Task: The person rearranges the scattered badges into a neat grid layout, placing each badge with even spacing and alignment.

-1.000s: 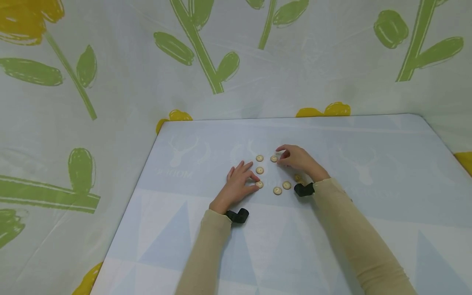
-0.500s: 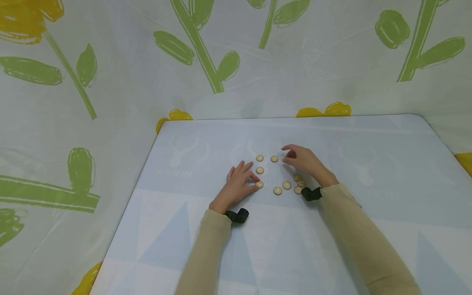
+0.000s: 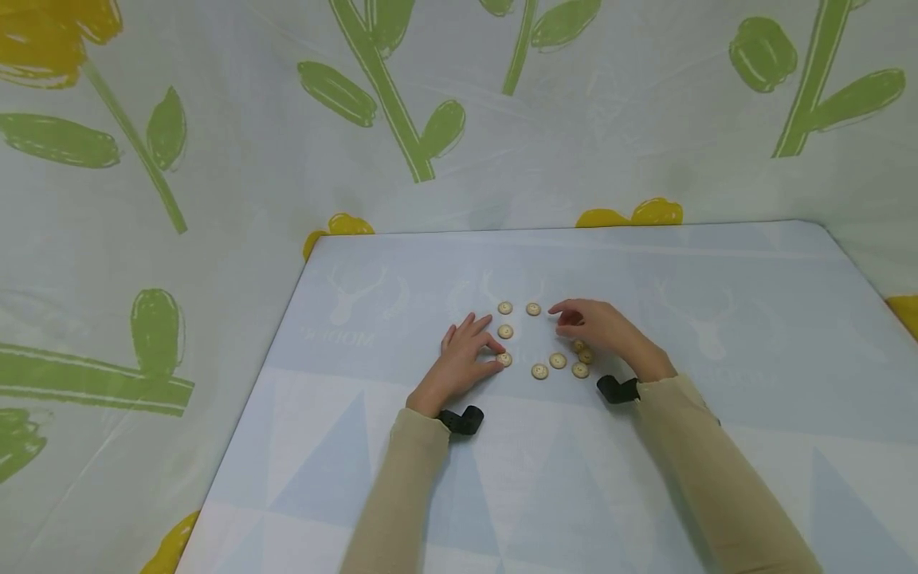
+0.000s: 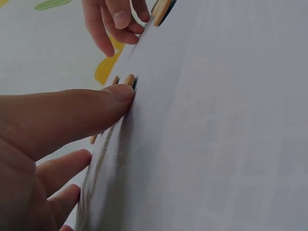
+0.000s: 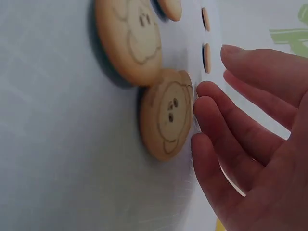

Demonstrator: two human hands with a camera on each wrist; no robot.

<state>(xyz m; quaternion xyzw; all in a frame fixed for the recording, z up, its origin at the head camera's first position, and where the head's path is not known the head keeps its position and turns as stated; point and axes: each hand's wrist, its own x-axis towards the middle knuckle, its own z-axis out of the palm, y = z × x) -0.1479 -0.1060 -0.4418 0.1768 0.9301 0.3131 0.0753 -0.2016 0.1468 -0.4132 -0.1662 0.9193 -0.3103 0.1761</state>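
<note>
In the head view the left hand (image 3: 459, 363) rests on the table, its thumb and index finger pinching a small round wooden disc (image 3: 505, 359). In the left wrist view the thumb tip covers part of that disc (image 4: 129, 78). The right hand (image 3: 602, 327) hovers with loosely bent fingers and nothing between them. Close by its fingers in the right wrist view is a tan wooden disc (image 5: 168, 118) with a line-drawn animal face. It touches a second disc (image 5: 132, 38). Beyond the left fingertips lie a disc (image 3: 505, 332) and another above it (image 3: 505, 308).
A single disc (image 3: 533, 309) lies just left of the right fingertips. Two more, a disc (image 3: 539, 371) and its neighbour (image 3: 558, 361), sit between the hands. The pale blue patterned table (image 3: 574, 494) ends at a flower-printed curtain (image 3: 502, 159).
The right hand has drawn away from the upper right disc, moving right and then toward the person over the clustered discs. The left hand stays in place on its disc.
</note>
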